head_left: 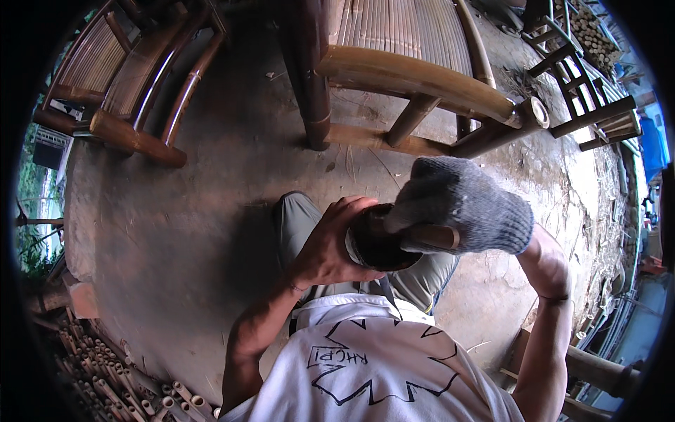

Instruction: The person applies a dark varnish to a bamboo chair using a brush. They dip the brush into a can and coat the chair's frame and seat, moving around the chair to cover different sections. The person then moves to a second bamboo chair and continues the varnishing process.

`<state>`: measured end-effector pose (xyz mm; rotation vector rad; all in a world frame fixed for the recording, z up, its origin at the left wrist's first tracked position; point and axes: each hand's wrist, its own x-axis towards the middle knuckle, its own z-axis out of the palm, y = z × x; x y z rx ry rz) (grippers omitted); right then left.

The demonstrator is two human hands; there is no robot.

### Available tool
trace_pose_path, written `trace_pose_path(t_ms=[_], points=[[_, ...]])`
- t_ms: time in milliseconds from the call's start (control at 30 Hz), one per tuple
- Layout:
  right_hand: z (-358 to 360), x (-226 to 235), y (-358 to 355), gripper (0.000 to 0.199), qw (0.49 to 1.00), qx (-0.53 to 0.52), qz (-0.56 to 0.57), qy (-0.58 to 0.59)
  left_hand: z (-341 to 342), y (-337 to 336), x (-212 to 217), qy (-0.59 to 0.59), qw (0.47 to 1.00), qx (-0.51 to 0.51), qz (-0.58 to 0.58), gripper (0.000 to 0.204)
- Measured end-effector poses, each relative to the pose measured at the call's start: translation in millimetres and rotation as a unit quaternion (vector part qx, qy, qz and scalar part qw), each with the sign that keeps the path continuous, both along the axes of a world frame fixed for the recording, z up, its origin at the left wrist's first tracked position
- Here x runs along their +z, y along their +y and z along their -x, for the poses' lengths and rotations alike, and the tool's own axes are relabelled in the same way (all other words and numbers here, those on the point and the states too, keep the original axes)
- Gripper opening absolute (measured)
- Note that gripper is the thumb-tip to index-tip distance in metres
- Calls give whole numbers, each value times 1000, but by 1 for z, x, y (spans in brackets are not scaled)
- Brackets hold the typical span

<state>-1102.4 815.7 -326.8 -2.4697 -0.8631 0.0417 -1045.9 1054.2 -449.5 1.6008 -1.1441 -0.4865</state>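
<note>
My bare left hand [330, 243] wraps around a dark round bamboo cup [376, 246], held up in front of my chest with its open mouth toward me. My right hand [460, 204], in a grey knit glove, grips a short brown wooden handle [436, 236] whose end goes into the cup's mouth. The tool's tip is hidden inside the dark hollow. Below the hands are my knee in grey-green trousers [295, 218] and my white shirt [380, 366].
A bamboo chair [422, 77] stands just ahead on the concrete floor [197, 232]. Another bamboo seat [133, 77] is at the upper left. Several cut bamboo tubes [105, 373] are stacked at the lower left. Dark wooden frames [583, 91] and bamboo poles lie at the right.
</note>
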Motion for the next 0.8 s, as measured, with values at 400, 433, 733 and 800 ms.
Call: trace_pose_path(t_ms=[400, 433, 733, 800], points=[[-16, -35, 15, 26, 999, -18, 35, -37, -14, 10, -1, 27, 999, 25, -9, 95], [-18, -36, 14, 24, 999, -18, 20, -34, -15, 12, -2, 31, 999, 28, -11, 95], [15, -4, 10, 21, 900, -258, -350, 20, -26, 10, -10, 27, 998, 44, 23, 95], [25, -48, 13, 24, 723, -443, -522, 88, -25, 11, -13, 43, 996, 71, 24, 94]])
